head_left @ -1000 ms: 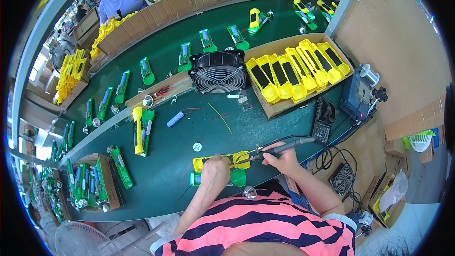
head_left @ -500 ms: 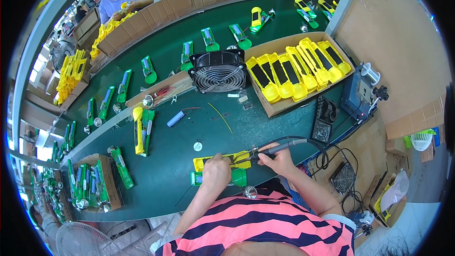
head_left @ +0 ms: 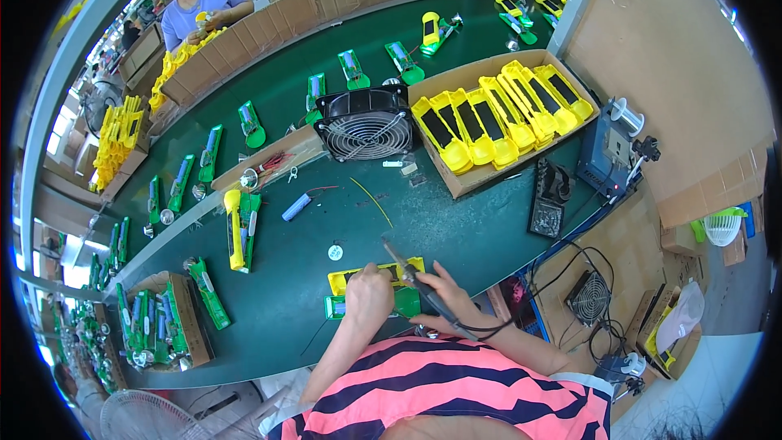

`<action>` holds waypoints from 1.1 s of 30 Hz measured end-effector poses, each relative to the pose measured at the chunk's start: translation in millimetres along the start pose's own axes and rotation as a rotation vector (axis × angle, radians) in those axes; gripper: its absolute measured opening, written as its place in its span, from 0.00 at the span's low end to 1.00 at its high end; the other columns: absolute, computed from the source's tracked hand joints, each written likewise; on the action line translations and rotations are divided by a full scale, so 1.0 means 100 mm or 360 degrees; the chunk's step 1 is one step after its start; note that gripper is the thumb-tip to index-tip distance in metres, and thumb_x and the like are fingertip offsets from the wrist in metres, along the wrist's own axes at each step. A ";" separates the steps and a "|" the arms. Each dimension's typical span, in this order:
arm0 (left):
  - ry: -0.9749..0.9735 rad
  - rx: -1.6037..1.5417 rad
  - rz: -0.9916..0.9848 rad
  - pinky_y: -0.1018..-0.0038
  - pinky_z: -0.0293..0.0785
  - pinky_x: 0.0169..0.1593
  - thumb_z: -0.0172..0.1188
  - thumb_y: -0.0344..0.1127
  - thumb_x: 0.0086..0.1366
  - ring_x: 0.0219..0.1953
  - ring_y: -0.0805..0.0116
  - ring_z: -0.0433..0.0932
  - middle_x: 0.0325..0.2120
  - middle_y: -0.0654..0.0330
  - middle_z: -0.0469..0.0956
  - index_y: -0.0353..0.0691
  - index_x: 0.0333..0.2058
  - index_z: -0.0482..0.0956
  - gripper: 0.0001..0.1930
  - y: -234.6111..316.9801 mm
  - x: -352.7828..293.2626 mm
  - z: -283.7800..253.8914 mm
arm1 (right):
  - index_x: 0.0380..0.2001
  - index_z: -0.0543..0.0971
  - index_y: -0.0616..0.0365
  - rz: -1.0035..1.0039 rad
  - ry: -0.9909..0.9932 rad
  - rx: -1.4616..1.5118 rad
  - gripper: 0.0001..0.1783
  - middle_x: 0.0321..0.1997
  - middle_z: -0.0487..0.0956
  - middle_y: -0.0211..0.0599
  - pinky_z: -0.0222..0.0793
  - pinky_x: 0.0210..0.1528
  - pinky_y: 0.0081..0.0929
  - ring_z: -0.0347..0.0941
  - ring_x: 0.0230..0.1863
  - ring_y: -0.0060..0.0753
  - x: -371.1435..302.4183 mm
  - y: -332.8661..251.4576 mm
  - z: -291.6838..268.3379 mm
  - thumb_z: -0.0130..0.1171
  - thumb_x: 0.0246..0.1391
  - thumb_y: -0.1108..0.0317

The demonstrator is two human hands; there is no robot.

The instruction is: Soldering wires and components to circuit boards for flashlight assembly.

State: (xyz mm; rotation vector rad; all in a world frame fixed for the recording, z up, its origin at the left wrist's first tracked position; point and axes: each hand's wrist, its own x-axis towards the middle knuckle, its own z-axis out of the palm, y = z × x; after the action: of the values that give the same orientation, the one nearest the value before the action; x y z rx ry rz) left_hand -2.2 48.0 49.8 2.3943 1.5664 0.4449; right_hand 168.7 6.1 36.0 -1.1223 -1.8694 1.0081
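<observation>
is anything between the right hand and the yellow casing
The soldering iron in the right hand crosses the view of the yellow casing near its right end; the left hand covers its middle. Nothing else visible intervenes.

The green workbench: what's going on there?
A person is working at the green workbench. The left hand covers part of a yellow casing, with a green casing beside it on the near side. The right hand holds a soldering iron, its tip beyond the yellow casing. Farther off, a carton holds more yellow casings.

Yellow casing [head_left: 337,281]: glossy plastic. Box [head_left: 459,185]: matt cardboard. Tabletop [head_left: 456,228]: smooth, glossy.
</observation>
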 end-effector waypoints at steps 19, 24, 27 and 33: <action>0.0550 -0.0447 0.0230 0.73 0.68 0.31 0.63 0.24 0.41 0.29 0.64 0.71 0.28 0.61 0.74 0.39 0.26 0.77 0.10 -0.04 -0.41 -0.02 | 0.51 0.55 0.60 -0.0433 -0.0014 -0.0135 0.38 0.41 0.72 0.45 0.42 0.62 0.49 0.70 0.40 0.46 0.24 0.29 -0.21 0.64 0.38 0.67; 0.0608 -0.0513 0.0119 0.73 0.65 0.28 0.63 0.24 0.42 0.28 0.64 0.70 0.24 0.62 0.71 0.40 0.24 0.75 0.07 0.05 -0.30 0.10 | 0.34 0.72 0.58 -0.0401 0.0439 -0.0130 0.18 0.26 0.78 0.34 0.49 0.59 0.44 0.75 0.27 0.33 0.04 0.40 -0.18 0.65 0.37 0.69; 0.0516 -0.0426 0.0128 0.72 0.64 0.28 0.62 0.24 0.43 0.27 0.63 0.67 0.24 0.60 0.66 0.40 0.22 0.75 0.06 0.06 -0.30 0.04 | 0.30 0.74 0.59 -0.0385 0.0573 -0.0247 0.13 0.24 0.78 0.35 0.52 0.57 0.47 0.75 0.27 0.30 -0.13 0.25 -0.25 0.63 0.37 0.72; 0.0438 -0.0648 -0.0045 0.73 0.67 0.27 0.60 0.21 0.41 0.28 0.63 0.70 0.28 0.57 0.66 0.35 0.21 0.74 0.06 0.03 -0.32 -0.01 | 0.29 0.75 0.63 0.0056 0.0784 0.0410 0.08 0.23 0.77 0.34 0.57 0.55 0.46 0.74 0.26 0.26 -0.39 0.25 -0.07 0.59 0.41 0.73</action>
State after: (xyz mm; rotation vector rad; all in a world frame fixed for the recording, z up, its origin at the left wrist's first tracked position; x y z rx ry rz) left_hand -12.7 17.4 47.9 2.0617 1.4386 1.0165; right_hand 197.4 -19.6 9.5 -1.1270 -1.2954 0.8651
